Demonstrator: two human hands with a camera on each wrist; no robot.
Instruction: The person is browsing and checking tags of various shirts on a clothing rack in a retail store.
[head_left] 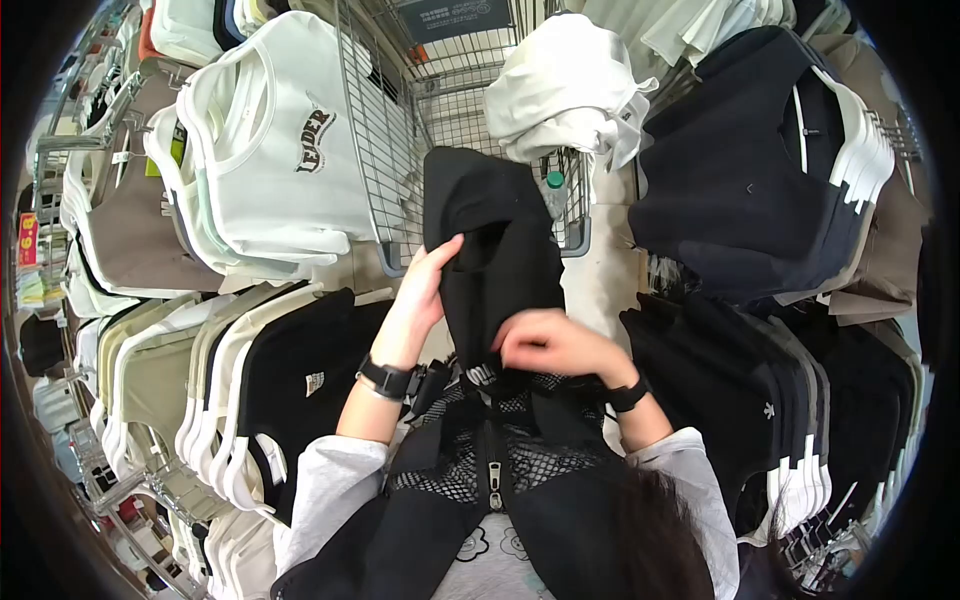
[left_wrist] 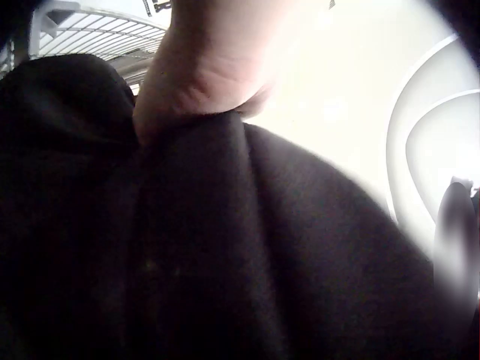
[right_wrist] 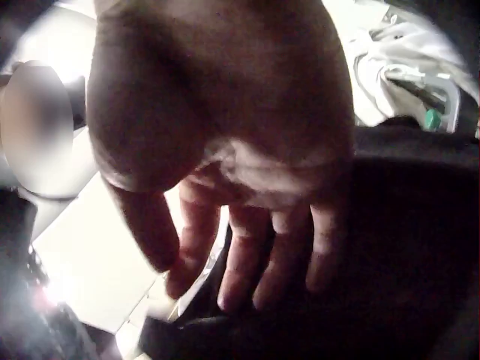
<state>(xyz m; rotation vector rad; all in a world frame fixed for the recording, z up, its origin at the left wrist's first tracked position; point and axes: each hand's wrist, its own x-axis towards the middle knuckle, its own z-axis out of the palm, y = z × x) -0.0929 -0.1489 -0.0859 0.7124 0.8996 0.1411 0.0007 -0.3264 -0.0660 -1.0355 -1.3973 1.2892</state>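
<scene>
A folded black garment [head_left: 520,265] spans the middle of the head view, in front of the person's body. My left hand [head_left: 423,288] grips its left side, with the thumb on top and the other fingers hidden by the cloth. In the left wrist view the dark cloth [left_wrist: 195,247] covers the lower half, below the left hand [left_wrist: 217,67]. My right hand [head_left: 558,343] is over the near end of the garment, slightly blurred. Seen from the right wrist, its fingers [right_wrist: 244,259] hang loosely bent beside the cloth, pinching nothing.
A wire shopping cart [head_left: 372,150] stands ahead, with a bundled white cloth [head_left: 565,85] and a green-capped bottle [head_left: 555,197] at its right. White shirts [head_left: 290,165] hang on the left rack, dark tops [head_left: 740,190] on the right. Black tops [head_left: 310,360] hang lower down.
</scene>
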